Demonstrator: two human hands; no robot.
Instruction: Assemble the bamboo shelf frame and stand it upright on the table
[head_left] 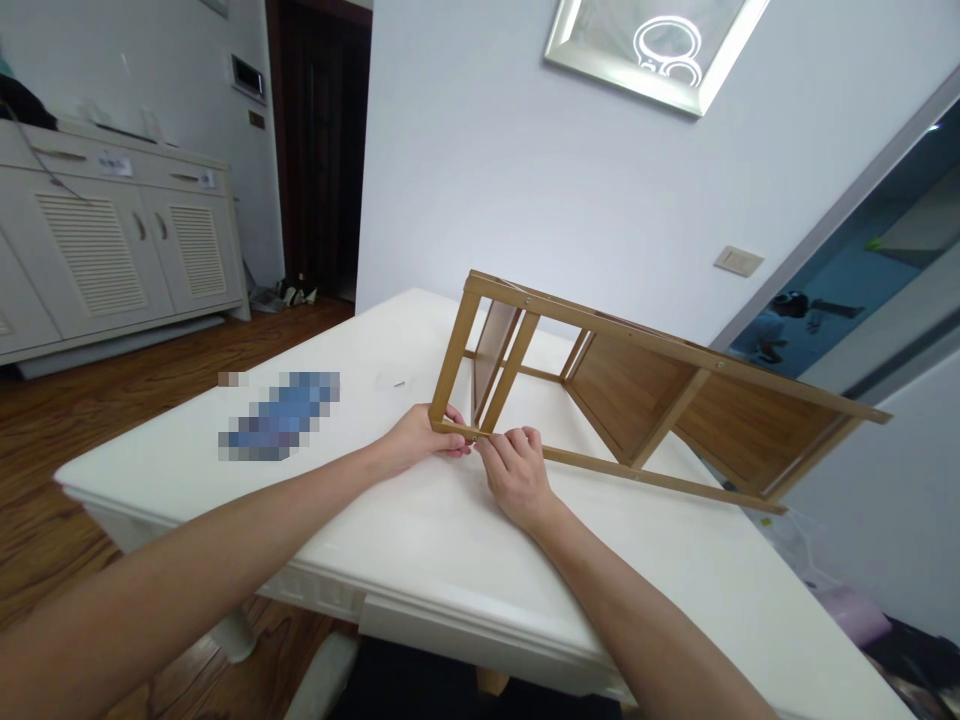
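White cabinet (150,270) at far left, dark door (319,150) beside it; across the white desk (420,540), a blurred blue item (281,415), then a small metal pin (399,384) lying loose; now the left hand (412,440), clamped on the wooden frame (452,355) at its near lower corner; right hand (517,475) just beside it, fingers curled at the lower rail, closed on what I can't tell; looks like close fingertip work at that joint, calling for a firm left hold and careful right fingers; frame tilted on the desk, stretching away right.
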